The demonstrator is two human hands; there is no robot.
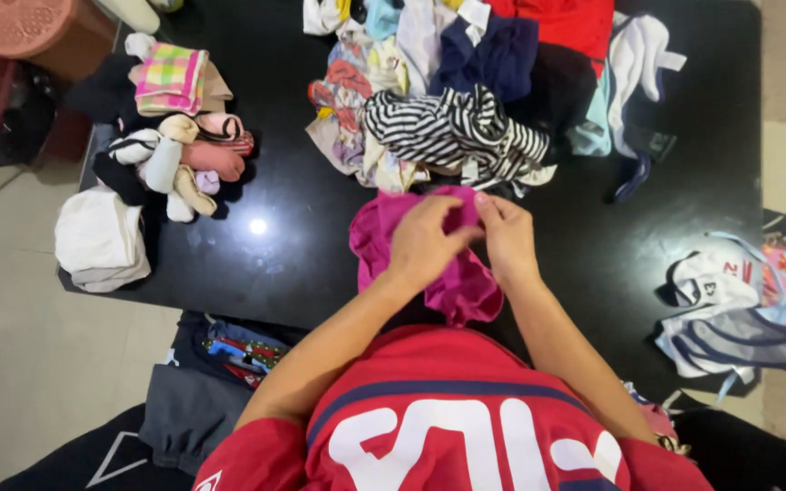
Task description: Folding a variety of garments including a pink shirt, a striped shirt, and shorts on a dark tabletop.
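I see my left hand and right hand both pinching the crumpled magenta cloth garment at the near edge of the glossy black surface, where its loose hanging fold could slide floorward.

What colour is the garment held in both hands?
Magenta pink garment, plain, gripped by the left hand and right hand; head view.

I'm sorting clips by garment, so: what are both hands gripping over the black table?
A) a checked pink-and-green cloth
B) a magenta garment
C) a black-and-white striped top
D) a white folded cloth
B: the left hand and right hand both pinch the magenta garment.
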